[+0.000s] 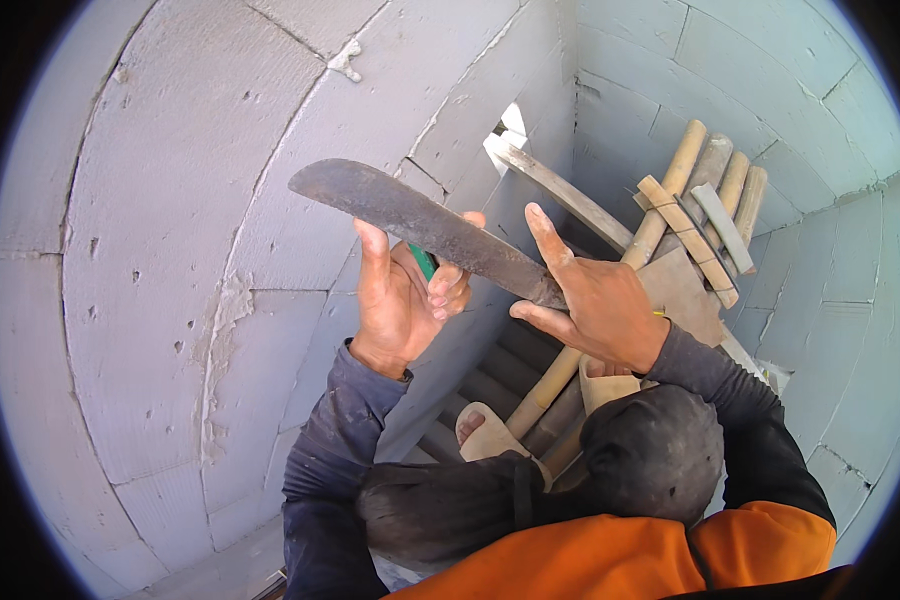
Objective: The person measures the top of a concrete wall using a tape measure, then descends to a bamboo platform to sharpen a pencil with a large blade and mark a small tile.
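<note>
A machete with a broad, dull grey blade is held up in front of me, its rounded tip toward the left wall. My right hand grips it at the handle end, covering the handle, with the index finger stretched upward. Below and behind the blade is my left hand, thumb raised and fingers curled around a small green object. Most of that object is hidden by the fingers and blade, so its kind is unclear. One left fingertip shows beyond the blade's upper edge.
Grey block walls close in on both sides. Several bamboo poles lean toward the far right, with short wood pieces across them. A wooden plank reaches from a wall opening. Below are my sandalled foot and dark-clothed knees.
</note>
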Available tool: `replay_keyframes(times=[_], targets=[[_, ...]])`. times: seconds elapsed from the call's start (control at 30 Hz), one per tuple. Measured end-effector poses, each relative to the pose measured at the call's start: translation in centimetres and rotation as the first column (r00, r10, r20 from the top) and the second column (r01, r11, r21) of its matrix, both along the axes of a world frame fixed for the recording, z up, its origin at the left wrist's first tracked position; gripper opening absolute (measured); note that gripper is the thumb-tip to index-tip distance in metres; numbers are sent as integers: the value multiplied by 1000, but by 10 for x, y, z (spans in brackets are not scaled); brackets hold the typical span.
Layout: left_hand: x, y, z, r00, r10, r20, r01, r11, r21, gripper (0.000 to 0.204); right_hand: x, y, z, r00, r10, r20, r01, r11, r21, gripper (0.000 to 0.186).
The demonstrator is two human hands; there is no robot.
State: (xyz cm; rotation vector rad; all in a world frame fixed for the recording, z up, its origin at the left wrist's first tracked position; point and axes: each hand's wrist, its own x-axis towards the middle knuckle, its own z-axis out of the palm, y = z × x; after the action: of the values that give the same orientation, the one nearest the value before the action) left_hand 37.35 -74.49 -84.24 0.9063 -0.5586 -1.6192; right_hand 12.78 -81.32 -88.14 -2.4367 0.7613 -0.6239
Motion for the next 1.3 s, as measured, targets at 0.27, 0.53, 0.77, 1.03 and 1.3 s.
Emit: replay_keyframes(times=[0.27,0.53,0.77,1.03,1.3], targets=[[-16,5,-10,998,-52,-39,54,997,63,143,1,-1,2,999,19,45,-18,1000,-3,114],[-23,2,-8,997,32,76,-41,993,113,128,-1,-3,-5,999,-2,53,3,1000,-7,111],[-12,9,9,885,94,456,-133,990,54,47,-4,-24,17,940,-96,329,40,984,172,83],[-25,39,48,951,109,291,-183,954,239,44,15,-26,10,934,98,343,-105,994,2,70],[-40,72,56,999,-7,41,-6,955,298,56,34,-23,10,914,244,324,-163,952,-259,68]])
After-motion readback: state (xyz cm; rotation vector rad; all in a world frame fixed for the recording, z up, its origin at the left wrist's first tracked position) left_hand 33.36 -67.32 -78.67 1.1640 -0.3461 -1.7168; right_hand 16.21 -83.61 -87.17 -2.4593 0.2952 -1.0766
